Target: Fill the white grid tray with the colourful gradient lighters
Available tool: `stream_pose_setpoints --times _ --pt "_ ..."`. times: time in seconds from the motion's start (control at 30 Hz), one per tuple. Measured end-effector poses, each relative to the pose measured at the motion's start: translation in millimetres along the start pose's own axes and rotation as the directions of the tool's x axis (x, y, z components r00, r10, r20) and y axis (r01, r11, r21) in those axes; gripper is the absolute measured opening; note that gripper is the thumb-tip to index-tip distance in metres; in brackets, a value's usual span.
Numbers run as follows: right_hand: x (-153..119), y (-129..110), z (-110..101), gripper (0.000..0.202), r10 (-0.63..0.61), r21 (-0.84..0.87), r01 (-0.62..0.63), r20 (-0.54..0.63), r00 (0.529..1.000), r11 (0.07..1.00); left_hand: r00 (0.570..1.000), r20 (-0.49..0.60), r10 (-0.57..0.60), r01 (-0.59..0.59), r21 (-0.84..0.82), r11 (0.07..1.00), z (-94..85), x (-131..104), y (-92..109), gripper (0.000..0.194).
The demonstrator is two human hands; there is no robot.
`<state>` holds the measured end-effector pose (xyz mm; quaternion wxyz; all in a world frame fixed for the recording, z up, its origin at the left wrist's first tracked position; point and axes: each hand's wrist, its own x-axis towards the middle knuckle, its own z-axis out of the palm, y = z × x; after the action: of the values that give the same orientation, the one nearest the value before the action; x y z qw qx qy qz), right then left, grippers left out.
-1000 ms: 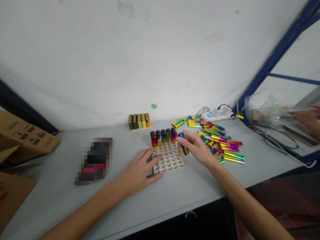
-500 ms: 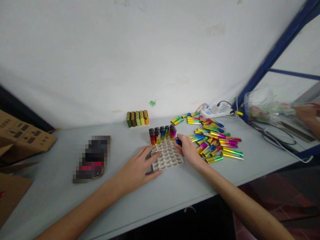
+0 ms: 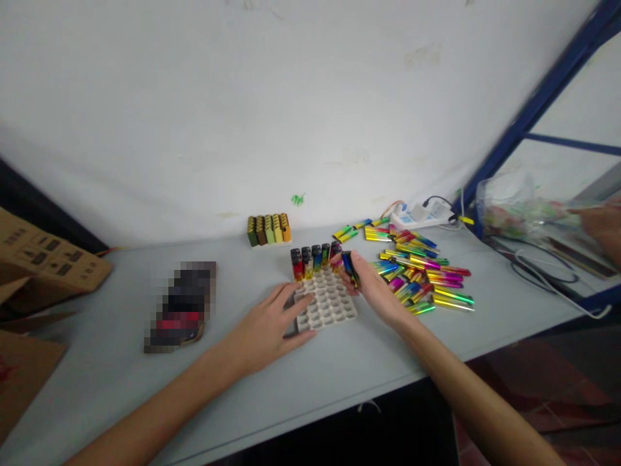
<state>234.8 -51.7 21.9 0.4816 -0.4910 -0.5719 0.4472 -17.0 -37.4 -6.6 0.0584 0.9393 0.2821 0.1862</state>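
Note:
A pale tray with rows of holes (image 3: 330, 304) lies on the table, and several colourful lighters (image 3: 316, 257) stand upright along its far side. My left hand (image 3: 274, 323) rests on the tray's left edge with its fingers spread, holding nothing. Over the tray's right side, my right hand (image 3: 371, 285) grips a dark blue lighter (image 3: 350, 268), tilted, between thumb and fingers. To the right of that hand, a loose pile of shiny multicoloured lighters (image 3: 417, 278) lies flat.
A block of green, brown and orange lighters (image 3: 269, 231) stands near the wall. A power strip (image 3: 422, 217) with cables sits at the back right. Cardboard boxes (image 3: 48, 259) and a pixelated dark item (image 3: 184, 307) are on the left. Another person's hand (image 3: 601, 226) shows far right.
My right hand has turned, so more of the dark blue lighter shows in its grip. The left hand stays on the tray. The other person's hand has shifted slightly.

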Motion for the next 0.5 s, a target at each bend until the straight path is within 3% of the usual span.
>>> stream_pose_setpoints --times 0.1,0.2,0.3,0.37,0.5 --pt "-1.0 -14.7 -13.8 0.042 -0.186 -0.166 0.190 0.040 0.982 0.968 1.000 0.010 -0.005 0.005 -0.004 1.000 -0.4 0.0 0.9 0.051" --pt "4.2 -28.5 -23.2 0.032 -0.283 -0.303 0.292 0.077 0.956 0.907 1.000 0.009 -0.012 0.012 -0.006 1.000 -1.7 0.2 1.9 0.050" --pt "15.2 -36.0 -24.3 0.029 -0.426 -0.485 0.393 0.045 0.903 0.781 1.000 0.015 -0.009 0.009 -0.007 1.000 -2.9 0.4 2.5 0.050" --pt "22.7 -37.0 -21.2 0.028 -0.447 -0.595 0.384 0.046 0.893 0.706 1.000 0.009 -0.004 0.004 -0.002 1.000 -3.3 0.4 2.7 0.050" --pt "30.8 -33.3 -11.1 0.026 -0.347 -0.705 0.309 0.094 0.933 0.639 1.000 -0.023 -0.007 0.008 0.008 1.000 -3.5 -0.1 3.1 0.050"
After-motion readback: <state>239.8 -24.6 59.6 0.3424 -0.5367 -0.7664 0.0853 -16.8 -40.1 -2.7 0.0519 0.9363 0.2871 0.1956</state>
